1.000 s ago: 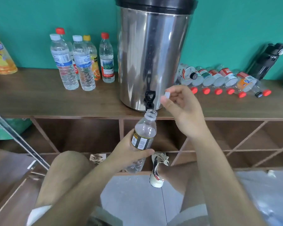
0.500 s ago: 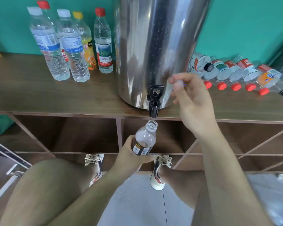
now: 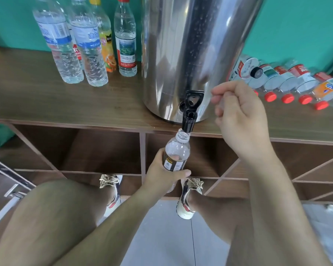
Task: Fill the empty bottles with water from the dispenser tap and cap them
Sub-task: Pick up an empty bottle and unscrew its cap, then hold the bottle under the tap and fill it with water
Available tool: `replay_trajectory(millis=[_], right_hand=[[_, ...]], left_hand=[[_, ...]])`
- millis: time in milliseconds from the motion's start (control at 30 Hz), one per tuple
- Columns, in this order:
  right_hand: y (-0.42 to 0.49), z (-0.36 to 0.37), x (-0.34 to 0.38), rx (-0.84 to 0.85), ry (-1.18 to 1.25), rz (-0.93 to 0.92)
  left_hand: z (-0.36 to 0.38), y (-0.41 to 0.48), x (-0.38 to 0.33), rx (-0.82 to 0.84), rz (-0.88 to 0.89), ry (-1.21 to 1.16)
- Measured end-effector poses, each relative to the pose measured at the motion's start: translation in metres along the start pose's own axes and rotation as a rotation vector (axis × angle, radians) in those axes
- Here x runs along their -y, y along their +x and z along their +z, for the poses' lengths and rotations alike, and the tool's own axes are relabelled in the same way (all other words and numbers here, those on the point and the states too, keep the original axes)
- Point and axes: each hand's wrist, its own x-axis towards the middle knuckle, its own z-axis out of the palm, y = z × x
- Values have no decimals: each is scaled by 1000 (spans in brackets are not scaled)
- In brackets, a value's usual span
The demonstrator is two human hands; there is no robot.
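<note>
My left hand [image 3: 161,176] grips a small clear bottle [image 3: 178,150] with a dark label around its middle. The bottle's open mouth sits right under the black tap [image 3: 190,112] of the steel water dispenser [image 3: 190,45]. I see no water flowing, and the bottle looks empty. My right hand [image 3: 238,116] hovers just right of the tap lever, fingers curled and pinching a small pale bottle cap [image 3: 218,101] that is mostly hidden by the fingertips.
Several capped, filled bottles [image 3: 88,45] stand left of the dispenser on the wooden shelf top [image 3: 46,96]. A row of bottles [image 3: 288,81] with red caps lies on its side at the right. Open cubbies sit below; my knees and shoes are close to them.
The view has closed in on the tap. My left hand brought the bottle mouth up under the spout. My right hand stays beside the lever with the cap.
</note>
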Motion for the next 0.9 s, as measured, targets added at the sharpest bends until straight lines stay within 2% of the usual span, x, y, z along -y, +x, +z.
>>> replay_trajectory(millis=[67, 233, 333, 600, 733, 900], right_hand=[[0, 1, 3, 10, -6, -19], [2, 4, 9, 74, -318, -351], [9, 6, 4, 147, -415, -449], [13, 4, 14, 206, -543, -541], [14, 6, 17, 215, -552, -558], [9, 6, 11, 176, -516, -666]], left_hand=[[-1, 1, -1, -11, 5, 5], [-1, 2, 0, -8, 15, 16], [0, 3, -1, 0, 23, 16], [0, 4, -2, 30, 49, 14], [0, 3, 0, 53, 53, 8], [0, 5, -2, 43, 55, 19]])
